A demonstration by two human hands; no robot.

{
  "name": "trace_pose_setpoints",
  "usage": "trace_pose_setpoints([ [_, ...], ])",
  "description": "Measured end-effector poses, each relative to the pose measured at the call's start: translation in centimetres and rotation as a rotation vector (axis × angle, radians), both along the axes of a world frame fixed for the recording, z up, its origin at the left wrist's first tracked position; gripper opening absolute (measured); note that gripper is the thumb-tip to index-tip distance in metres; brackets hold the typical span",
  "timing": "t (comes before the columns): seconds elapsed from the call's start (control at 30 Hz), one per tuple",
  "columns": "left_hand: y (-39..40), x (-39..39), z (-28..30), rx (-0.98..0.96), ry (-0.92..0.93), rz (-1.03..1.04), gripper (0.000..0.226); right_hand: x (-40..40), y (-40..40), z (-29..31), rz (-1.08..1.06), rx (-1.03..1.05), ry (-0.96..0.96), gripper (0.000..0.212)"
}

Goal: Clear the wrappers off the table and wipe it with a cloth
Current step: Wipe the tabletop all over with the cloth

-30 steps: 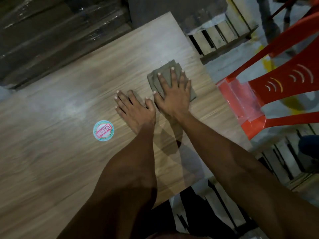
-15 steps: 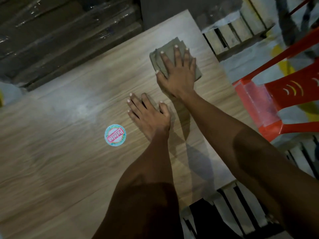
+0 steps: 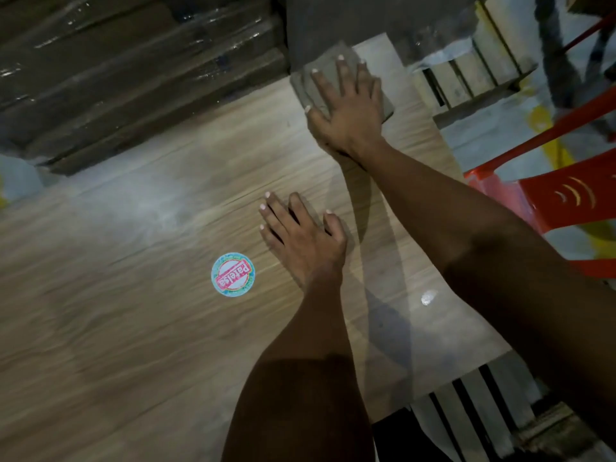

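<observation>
Farther up the table [image 3: 133,328], right hand [image 3: 350,108] presses cloth [image 3: 388,106]; left hand [image 3: 301,241] flat.

One readable label on the table

We are reading a single word, "Patelsa", in white letters on a red band across a round, light-blue sticker [image 3: 233,274] that is lying flat on the wooden table [image 3: 133,328]; the word is facing away from us, upside down. The small print around its rim is staying too blurred to read.
</observation>
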State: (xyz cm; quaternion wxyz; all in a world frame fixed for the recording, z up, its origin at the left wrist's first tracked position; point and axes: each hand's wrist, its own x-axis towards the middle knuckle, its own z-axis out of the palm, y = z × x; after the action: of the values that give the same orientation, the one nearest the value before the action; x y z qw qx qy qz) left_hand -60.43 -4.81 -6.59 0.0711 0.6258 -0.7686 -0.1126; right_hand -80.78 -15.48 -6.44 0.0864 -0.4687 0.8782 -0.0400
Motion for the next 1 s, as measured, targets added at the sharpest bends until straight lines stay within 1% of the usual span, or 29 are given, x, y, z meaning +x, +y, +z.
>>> trace_pose_setpoints([
  [0.13, 0.0, 0.1, -0.2, 0.019, -0.017, -0.012, 0.071, -3.1, -0.9, 0.4, -0.307, -0.008, -0.021, 0.072],
  [0.2, -0.1, 0.1, -0.3, 0.027, -0.024, -0.013, 0.072, -2.9, -1.2, 0.4, -0.395, 0.017, -0.022, 0.073],
  [0.23, -0.1, 0.0, -0.2, 0.030, -0.024, -0.013, 0.072, -2.2, -1.2, 0.3, -0.379, 0.027, -0.013, 0.073],
  [0.27, 0.0, 0.0, -0.2, 0.033, -0.022, -0.012, 0.072, -1.3, -1.1, 0.2, -0.304, 0.028, -0.005, 0.072],
  [0.37, 0.0, 0.0, 0.0, 0.034, -0.011, -0.011, 0.071, 0.1, 0.0, -0.4, 0.074, 0.017, 0.034, 0.070],
  [0.4, 0.0, 0.0, 0.0, 0.031, -0.003, -0.009, 0.071, -0.2, 0.3, -0.4, 0.109, 0.008, 0.042, 0.070],
  [0.43, 0.0, 0.1, -0.1, 0.026, 0.005, -0.007, 0.071, -0.7, 0.5, -0.3, 0.066, 0.007, 0.045, 0.070],
  [0.53, 0.0, 0.0, -0.1, 0.036, 0.001, -0.006, 0.070, -1.1, 1.0, -0.2, -0.291, 0.015, 0.009, 0.072],
  [0.57, 0.0, 0.0, -0.1, 0.034, -0.004, -0.008, 0.070, -0.6, 1.1, -0.2, -0.341, 0.008, 0.004, 0.072],
  [0.6, 0.1, 0.0, -0.1, 0.027, -0.001, -0.012, 0.069, 0.4, 1.2, -0.2, -0.327, 0.003, 0.011, 0.072],
  [0.63, 0.1, 0.0, 0.0, 0.025, 0.011, -0.018, 0.067, 1.6, 1.4, -0.2, -0.260, 0.001, 0.021, 0.073],
  [0.73, 0.0, 0.2, -0.4, 0.007, 0.079, -0.020, 0.064, 5.3, 2.5, -0.8, 0.044, -0.013, 0.048, 0.072],
  [0.77, -0.1, 0.3, -0.5, 0.005, 0.102, -0.012, 0.063, 5.8, 2.9, -0.9, 0.101, -0.017, 0.054, 0.071],
  [0.8, -0.1, 0.4, -0.5, 0.008, 0.122, -0.009, 0.062, 6.0, 3.2, -0.9, 0.110, -0.021, 0.058, 0.072],
  [0.83, -0.2, 0.5, -0.4, 0.013, 0.136, -0.009, 0.061, 5.9, 3.5, -0.8, 0.069, -0.026, 0.057, 0.073],
  [0.87, -0.2, 0.7, -0.3, 0.014, 0.148, -0.011, 0.060, 5.9, 3.8, -0.7, -0.016, -0.031, 0.051, 0.075],
  [0.93, -0.3, 0.8, -0.3, 0.000, 0.175, -0.011, 0.059, 5.9, 4.3, -0.7, -0.232, -0.045, 0.033, 0.076],
  [1.0, -0.4, 0.8, -0.1, 0.012, 0.224, 0.005, 0.055, 6.4, 4.9, -0.4, -0.329, -0.045, 0.013, 0.075],
])
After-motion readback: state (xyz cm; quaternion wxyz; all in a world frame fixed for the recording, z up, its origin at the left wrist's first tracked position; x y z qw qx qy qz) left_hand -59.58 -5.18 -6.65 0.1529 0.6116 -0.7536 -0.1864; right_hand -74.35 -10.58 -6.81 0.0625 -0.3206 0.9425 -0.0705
